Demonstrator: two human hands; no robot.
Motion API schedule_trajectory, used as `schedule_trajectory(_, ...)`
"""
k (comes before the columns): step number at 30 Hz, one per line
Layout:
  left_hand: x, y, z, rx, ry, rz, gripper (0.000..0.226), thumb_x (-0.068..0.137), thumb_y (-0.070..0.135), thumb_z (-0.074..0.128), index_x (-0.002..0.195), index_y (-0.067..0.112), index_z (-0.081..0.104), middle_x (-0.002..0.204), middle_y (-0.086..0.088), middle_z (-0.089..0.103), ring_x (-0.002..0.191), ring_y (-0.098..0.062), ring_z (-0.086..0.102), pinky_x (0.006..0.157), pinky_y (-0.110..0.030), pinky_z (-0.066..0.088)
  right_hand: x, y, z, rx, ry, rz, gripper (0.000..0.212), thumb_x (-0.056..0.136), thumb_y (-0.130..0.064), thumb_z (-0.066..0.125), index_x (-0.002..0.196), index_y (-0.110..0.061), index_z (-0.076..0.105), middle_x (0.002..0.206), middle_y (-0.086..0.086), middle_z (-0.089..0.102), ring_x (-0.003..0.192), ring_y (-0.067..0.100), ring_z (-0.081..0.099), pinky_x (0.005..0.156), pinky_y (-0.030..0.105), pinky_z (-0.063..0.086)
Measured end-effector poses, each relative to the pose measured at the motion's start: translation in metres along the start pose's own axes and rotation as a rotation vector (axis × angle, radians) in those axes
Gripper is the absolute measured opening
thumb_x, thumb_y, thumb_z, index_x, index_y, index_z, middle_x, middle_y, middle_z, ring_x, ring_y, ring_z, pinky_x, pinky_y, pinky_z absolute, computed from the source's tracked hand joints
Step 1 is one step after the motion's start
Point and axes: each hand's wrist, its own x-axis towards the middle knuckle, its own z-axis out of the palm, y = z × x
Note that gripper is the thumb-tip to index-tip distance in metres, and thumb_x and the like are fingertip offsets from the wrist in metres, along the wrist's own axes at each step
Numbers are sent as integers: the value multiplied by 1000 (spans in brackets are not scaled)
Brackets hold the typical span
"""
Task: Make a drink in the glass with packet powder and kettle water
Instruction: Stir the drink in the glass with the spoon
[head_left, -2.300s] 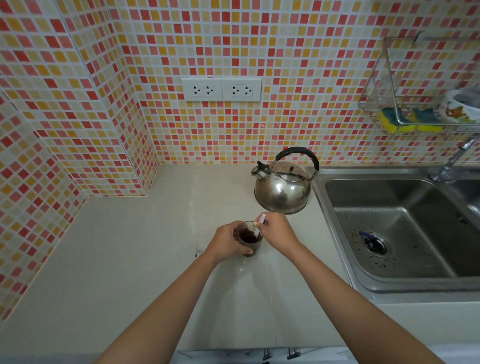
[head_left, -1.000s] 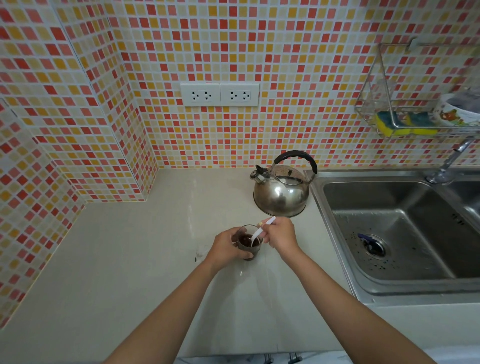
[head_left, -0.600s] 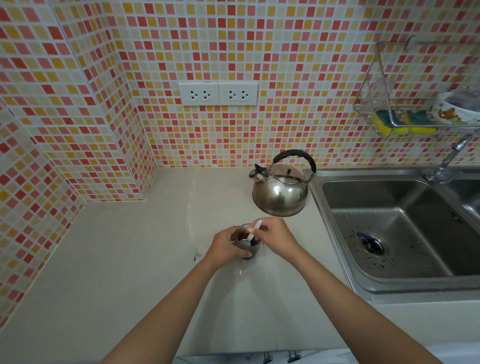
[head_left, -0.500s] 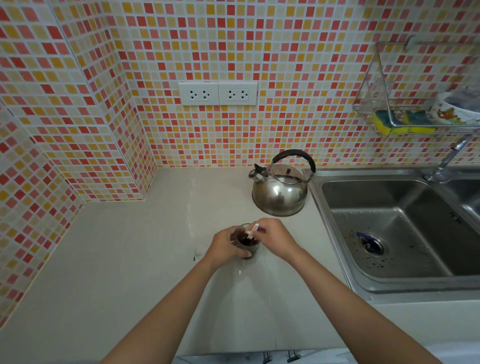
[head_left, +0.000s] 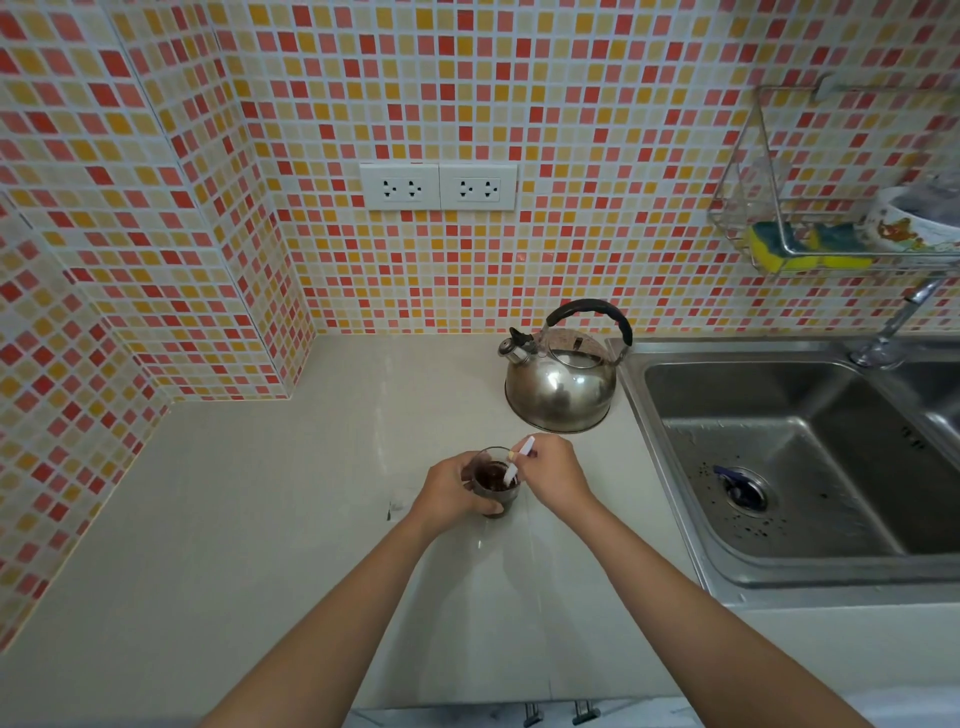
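A small glass (head_left: 494, 484) with dark brown drink stands on the pale counter (head_left: 270, 519). My left hand (head_left: 447, 492) wraps round the glass from the left. My right hand (head_left: 556, 475) pinches the handle of a white spoon (head_left: 518, 460), whose bowl dips into the drink. The steel kettle (head_left: 561, 376) with a black handle stands behind the glass, close to the sink. No powder packet shows in view.
A steel sink (head_left: 789, 457) lies to the right, its tap (head_left: 898, 322) at the far right. A wire rack (head_left: 831, 228) with sponges and a bowl hangs on the tiled wall. Two sockets (head_left: 439, 187) sit above the counter. A small scrap (head_left: 397, 506) lies left of my left hand.
The spoon's handle has swung about in the glass while my right hand stirs. My left hand has stayed round the glass, which kept its place.
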Motion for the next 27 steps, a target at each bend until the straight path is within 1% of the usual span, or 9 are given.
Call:
schedule_trajectory(2,0,1,0,7,0,5,57,49,5,86,103,19,72,98,2,75,93,-17,68,78,-22,53,-2,-6,5,7,-40,-41,25,89,-10,55,67,-7,69,58,-3,61,65,14,57,66,26,43)
schedule_trajectory(5,-1,2,0,8,-2,-1,63,48,6,87,107,22,72,98,3,75,94,-16,69,77,-21,53,0,-9,6,13,-48,-79,20,90,-12,55,84,-5,73,69,5,65,70,16,58,66,26,45)
schedule_trajectory(9,-1,2,0,11,10,-15,66,40,18,85,105,21,72,102,1,74,100,-21,68,87,-34,57,5,-1,1,-47,-8,-25,20,90,-13,55,82,-4,70,76,10,66,75,25,61,66,26,42)
schedule_trajectory(11,-1,2,0,18,12,-14,60,43,14,85,101,21,72,99,1,74,98,-21,69,85,-33,57,3,-2,3,-41,-21,-24,24,90,-11,52,79,2,70,76,16,67,77,30,62,67,29,42)
schedule_trajectory(15,-1,2,0,10,-5,-10,59,50,5,86,105,21,72,98,2,75,94,-17,69,75,-22,53,1,-8,7,-7,-41,-74,20,89,-13,56,85,-4,73,77,10,69,72,20,60,70,29,48)
schedule_trajectory(19,0,2,1,8,7,-28,59,49,3,87,104,18,72,101,1,74,97,-18,68,79,-23,52,2,0,3,-39,17,13,32,88,-10,49,65,-5,71,60,1,63,57,12,53,56,25,40)
schedule_trajectory(21,1,2,1,15,5,-32,59,49,4,87,105,18,71,101,1,74,97,-19,68,79,-24,53,0,-2,4,-8,11,44,37,90,-9,48,60,-7,70,57,2,62,54,13,52,56,26,43)
schedule_trajectory(24,1,3,1,17,-2,-44,63,50,5,87,109,18,71,103,0,74,97,-18,68,78,-24,53,-1,-8,7,80,7,44,25,92,-11,53,74,-7,69,63,7,64,56,17,56,64,29,50)
schedule_trajectory(27,1,3,1,27,5,-55,71,45,12,87,113,16,69,106,-1,73,100,-19,67,79,-23,51,1,-6,5,54,47,41,31,93,-10,48,80,3,72,72,13,69,62,16,55,67,32,47)
